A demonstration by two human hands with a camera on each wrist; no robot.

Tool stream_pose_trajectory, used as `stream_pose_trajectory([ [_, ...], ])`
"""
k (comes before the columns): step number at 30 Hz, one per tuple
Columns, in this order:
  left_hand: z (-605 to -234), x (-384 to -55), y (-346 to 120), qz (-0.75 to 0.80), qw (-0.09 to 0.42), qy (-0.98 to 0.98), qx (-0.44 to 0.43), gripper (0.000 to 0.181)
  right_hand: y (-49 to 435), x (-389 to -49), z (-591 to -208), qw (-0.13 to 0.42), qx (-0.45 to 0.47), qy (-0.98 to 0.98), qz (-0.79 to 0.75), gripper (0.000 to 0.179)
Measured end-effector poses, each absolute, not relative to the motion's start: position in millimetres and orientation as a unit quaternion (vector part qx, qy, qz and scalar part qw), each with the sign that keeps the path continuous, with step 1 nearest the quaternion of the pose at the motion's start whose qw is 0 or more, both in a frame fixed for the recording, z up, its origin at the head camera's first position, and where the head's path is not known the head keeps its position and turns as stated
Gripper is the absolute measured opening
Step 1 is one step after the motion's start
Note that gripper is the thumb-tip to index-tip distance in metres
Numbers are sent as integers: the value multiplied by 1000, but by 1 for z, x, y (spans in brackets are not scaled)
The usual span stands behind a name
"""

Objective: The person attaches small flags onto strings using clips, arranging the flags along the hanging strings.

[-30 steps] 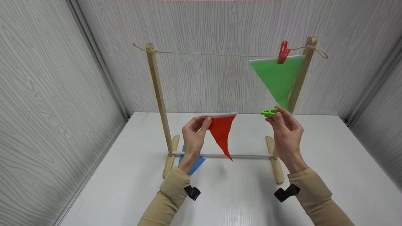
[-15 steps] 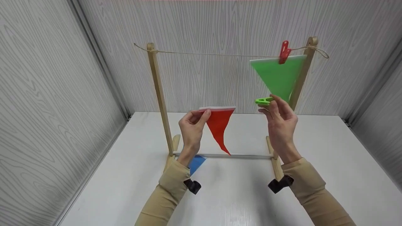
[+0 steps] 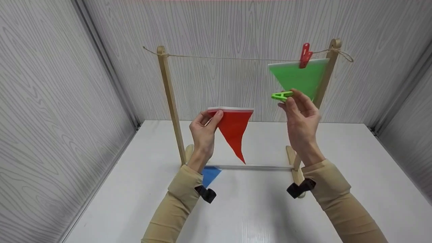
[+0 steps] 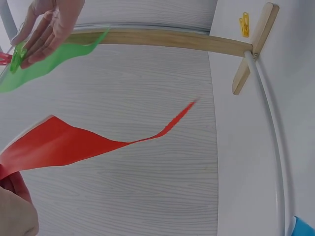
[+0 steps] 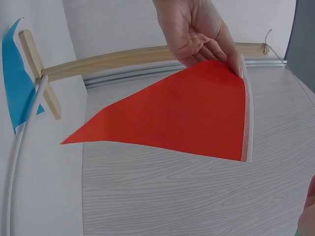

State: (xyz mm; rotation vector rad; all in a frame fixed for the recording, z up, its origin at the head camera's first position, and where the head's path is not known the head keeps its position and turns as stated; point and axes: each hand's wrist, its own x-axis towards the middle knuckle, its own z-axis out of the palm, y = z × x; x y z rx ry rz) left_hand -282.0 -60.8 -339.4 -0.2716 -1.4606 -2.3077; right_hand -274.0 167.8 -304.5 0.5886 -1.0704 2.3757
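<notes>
Between thumb and fingers, my left hand [image 3: 204, 133] pinches a red triangular pennant [image 3: 235, 127] by the left end of its white top edge; its tip hangs down. My right hand [image 3: 302, 123] pinches a green clothespin [image 3: 281, 96] by its handles, in front of a green pennant [image 3: 297, 76]. A red clothespin [image 3: 305, 56] fastens that green pennant at the right end of a string [image 3: 222, 58]. The red pennant is below the string. In the right wrist view the left thumb lies on the pennant's white edge [image 5: 248, 123].
The string runs between two wooden posts [image 3: 170, 104] joined low down by a white rod [image 3: 260, 167]. A blue pennant [image 3: 211, 175] lies by the left foot, partly behind my left arm. A yellow clothespin [image 4: 244, 24] lies near the other foot.
Both hands have risen toward the string, with the red pennant in the left and the green clothespin in the right. The right hand has also shifted slightly left.
</notes>
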Motion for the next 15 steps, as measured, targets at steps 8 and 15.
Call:
stream_pose_trajectory([
  [8,-331,-286,-63,-835,187,-509,-97,22,162,-275,-289,231,225,-390,862,24],
  [15,-324,-287,-65,-836,185,-508,-98,22,156,-277,-274,244,230,-417,845,23],
])
